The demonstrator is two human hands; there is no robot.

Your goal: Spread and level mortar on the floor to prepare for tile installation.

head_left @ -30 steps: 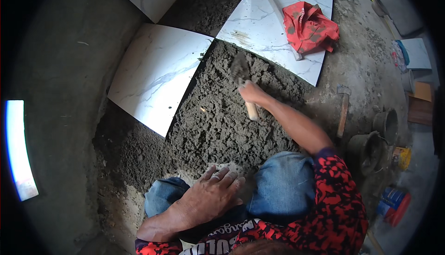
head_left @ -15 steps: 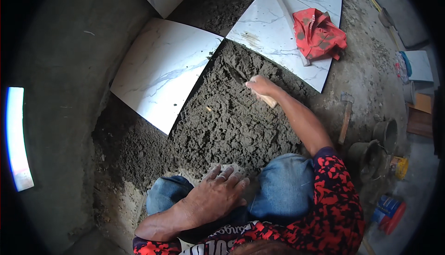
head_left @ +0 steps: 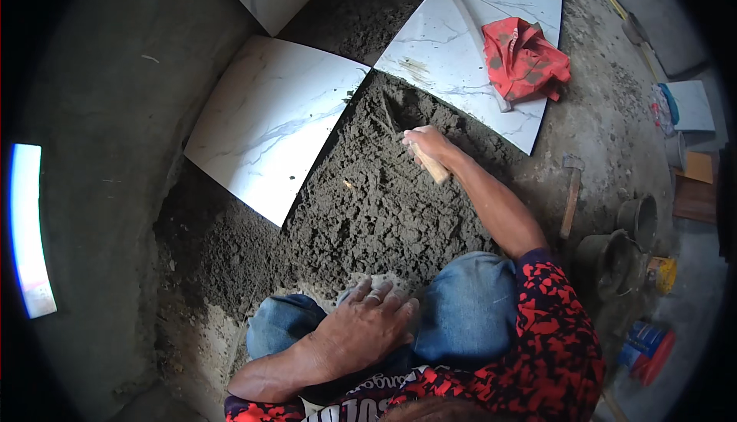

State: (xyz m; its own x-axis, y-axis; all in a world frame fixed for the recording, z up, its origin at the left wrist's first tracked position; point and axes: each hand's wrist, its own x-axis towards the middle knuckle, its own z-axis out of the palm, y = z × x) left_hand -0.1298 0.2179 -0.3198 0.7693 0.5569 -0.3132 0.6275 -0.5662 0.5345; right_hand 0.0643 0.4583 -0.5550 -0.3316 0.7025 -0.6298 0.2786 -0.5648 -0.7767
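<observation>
Head view: the trowel [head_left: 434,166] is gripped in the right hand [head_left: 427,146], its blade seen thin in the mortar [head_left: 376,199], where a second ago a broad face was shown. The left hand [head_left: 372,316], well apart, is rested between the knees [head_left: 470,299], fingers loosely extended. The mortar is edged by tiles [head_left: 280,126] left and upper right; bare floor [head_left: 541,180] is left toward the hammer [head_left: 570,203]. The contents of the buckets [head_left: 591,257] cannot be made out.

The sleeves [head_left: 559,328] are patterned red and black, the jeans [head_left: 467,307] blue.
</observation>
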